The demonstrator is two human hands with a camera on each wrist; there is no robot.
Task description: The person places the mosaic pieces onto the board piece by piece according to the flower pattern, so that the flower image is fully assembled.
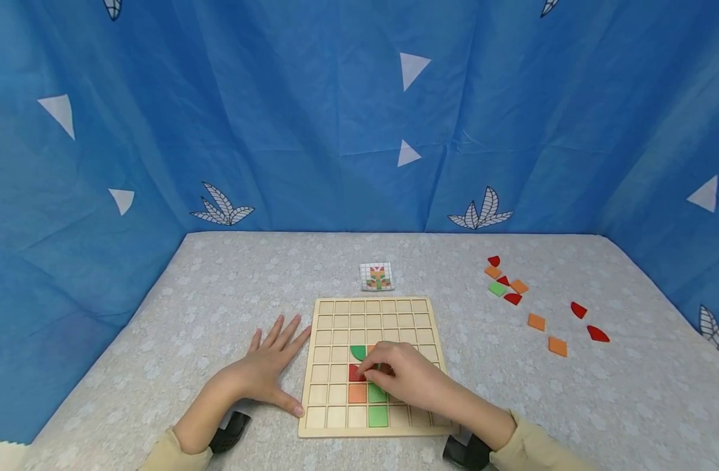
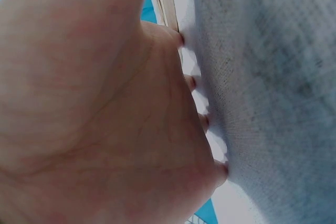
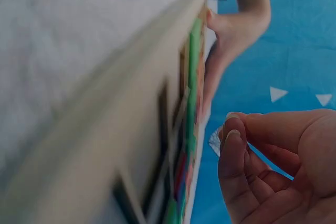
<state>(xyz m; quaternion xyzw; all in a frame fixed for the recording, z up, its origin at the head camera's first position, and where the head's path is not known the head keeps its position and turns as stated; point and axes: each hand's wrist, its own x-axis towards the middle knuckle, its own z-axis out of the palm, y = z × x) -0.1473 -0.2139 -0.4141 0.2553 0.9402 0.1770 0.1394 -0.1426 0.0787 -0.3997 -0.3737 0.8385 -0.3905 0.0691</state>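
My left hand [image 1: 265, 373] lies flat with fingers spread, fingertips and thumb along the left edge of a wooden grid board [image 1: 341, 337]. Over the board's middle is my right hand [image 1: 409, 373], its thumb and index fingertips brought together right beside a red piece [image 1: 354, 373] in a cell. In the right wrist view those fingertips [image 3: 233, 129] meet above the board, and no piece shows between them. Around the red piece sit a rounded green piece [image 1: 358, 352], an orange square [image 1: 356, 393] and two green squares [image 1: 378, 416]. The right hand hides some cells.
A small pattern card [image 1: 376, 277] lies behind the board. Off to the right, loose tiles are scattered on the patterned tablecloth [image 1: 265, 275]: several orange squares [image 1: 557, 346], several red pieces [image 1: 597, 333] and a green square [image 1: 497, 288]. Blue cloth [image 1: 335, 118] hangs behind and at both sides.
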